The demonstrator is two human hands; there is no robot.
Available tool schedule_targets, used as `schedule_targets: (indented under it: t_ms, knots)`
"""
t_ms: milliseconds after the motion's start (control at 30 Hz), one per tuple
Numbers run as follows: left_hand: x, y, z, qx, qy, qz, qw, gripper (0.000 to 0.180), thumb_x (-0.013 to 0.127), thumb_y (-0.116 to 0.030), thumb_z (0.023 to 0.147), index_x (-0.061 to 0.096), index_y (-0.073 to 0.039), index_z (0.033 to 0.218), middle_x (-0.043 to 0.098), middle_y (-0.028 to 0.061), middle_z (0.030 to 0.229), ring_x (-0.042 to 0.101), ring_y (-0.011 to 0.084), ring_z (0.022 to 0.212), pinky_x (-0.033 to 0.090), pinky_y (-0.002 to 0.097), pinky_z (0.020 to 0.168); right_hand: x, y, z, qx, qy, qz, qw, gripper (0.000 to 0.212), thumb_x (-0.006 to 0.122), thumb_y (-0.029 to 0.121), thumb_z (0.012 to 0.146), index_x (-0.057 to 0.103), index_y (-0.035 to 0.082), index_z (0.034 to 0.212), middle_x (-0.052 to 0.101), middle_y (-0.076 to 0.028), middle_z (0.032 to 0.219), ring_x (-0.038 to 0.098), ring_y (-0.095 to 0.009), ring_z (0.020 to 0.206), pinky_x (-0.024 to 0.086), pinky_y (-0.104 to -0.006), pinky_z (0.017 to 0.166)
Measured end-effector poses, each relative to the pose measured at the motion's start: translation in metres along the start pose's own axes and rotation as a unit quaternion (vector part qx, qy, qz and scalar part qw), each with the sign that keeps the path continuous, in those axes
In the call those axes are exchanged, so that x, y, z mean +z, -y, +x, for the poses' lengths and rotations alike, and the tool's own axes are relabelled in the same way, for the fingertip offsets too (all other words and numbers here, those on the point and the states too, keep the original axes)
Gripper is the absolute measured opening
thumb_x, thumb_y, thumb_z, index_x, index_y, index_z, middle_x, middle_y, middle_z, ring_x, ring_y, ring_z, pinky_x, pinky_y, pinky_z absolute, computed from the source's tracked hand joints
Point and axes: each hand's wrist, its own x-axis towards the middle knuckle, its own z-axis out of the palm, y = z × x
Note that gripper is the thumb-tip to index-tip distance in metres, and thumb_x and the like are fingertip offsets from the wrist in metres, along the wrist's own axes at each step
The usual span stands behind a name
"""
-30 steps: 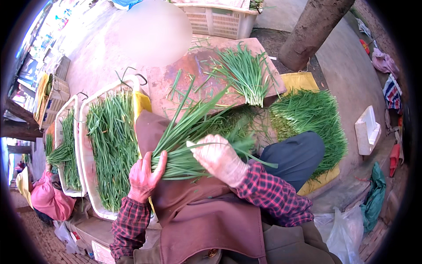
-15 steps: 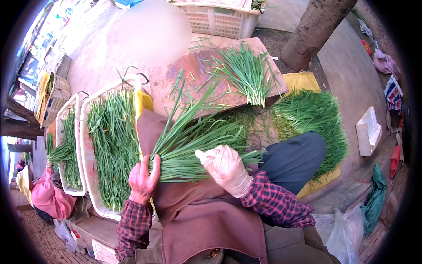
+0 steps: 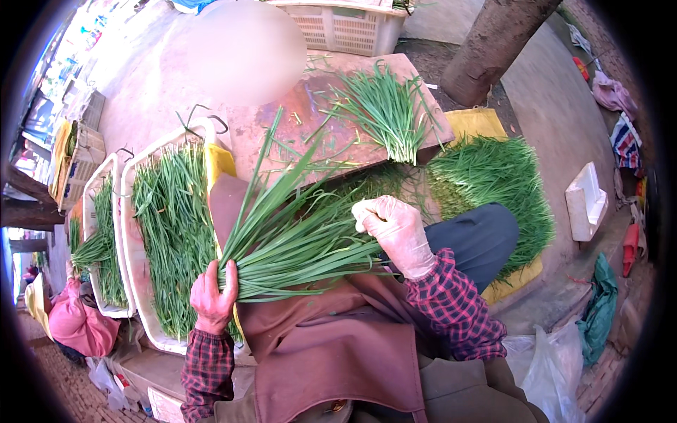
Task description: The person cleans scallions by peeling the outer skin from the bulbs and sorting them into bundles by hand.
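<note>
A loose bunch of long green garlic chives (image 3: 300,243) lies fanned out over my lap, on a brown apron (image 3: 331,345). Its gathered end is gripped by my left hand (image 3: 214,296), thumb on top and fingers wrapped round. At the spread end, to the right, my right hand (image 3: 400,236) wears a thin pale glove and is closed in a pinch. Whatever those fingers hold, if anything, is hidden. Some leaves stick up from the bunch toward the low board (image 3: 247,151) in front of me.
A neat chive bundle (image 3: 391,116) lies on the board. To the left stand white crates (image 3: 125,233) filled with chives. More chives (image 3: 504,190) are heaped on a yellow sack (image 3: 476,125) at right. A tree trunk (image 3: 486,53) rises behind; a co-worker in pink (image 3: 81,321) sits far left.
My right hand has moved rightward and up, away from the middle of the bunch. The left hand still grips the chives, slightly lower and farther left in view. The whole view has shifted a little.
</note>
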Motion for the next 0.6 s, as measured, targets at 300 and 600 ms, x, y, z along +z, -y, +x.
schedule_targets:
  t_ms: [300, 600]
  knots:
    - [0.001, 0.001, -0.007, -0.008, 0.013, 0.025, 1.000, 0.042, 0.064, -0.002, 0.084, 0.063, -0.011, 0.125, 0.064, 0.0195, 0.107, 0.062, 0.0264, 0.072, 0.049, 0.0336, 0.057, 0.008, -0.018, -0.006, -0.114, -0.058, -0.077, 0.989, 0.017, 0.072, 0.006, 0.088, 0.073, 0.002, 0.104, 0.070, -0.008, 0.085, 0.067, -0.018, 0.077, 0.053, -0.0294, 0.071]
    - [-0.001, -0.003, -0.004, -0.011, 0.017, 0.014, 1.000, 0.043, 0.065, -0.002, 0.082, 0.065, -0.011, 0.124, 0.064, 0.0197, 0.106, 0.061, 0.0258, 0.070, 0.048, 0.0337, 0.057, 0.029, -0.026, -0.002, -0.253, 0.163, -0.176, 0.937, 0.026, 0.071, 0.022, 0.087, 0.072, 0.007, 0.108, 0.068, -0.008, 0.092, 0.063, -0.028, 0.085, 0.050, -0.0405, 0.079]
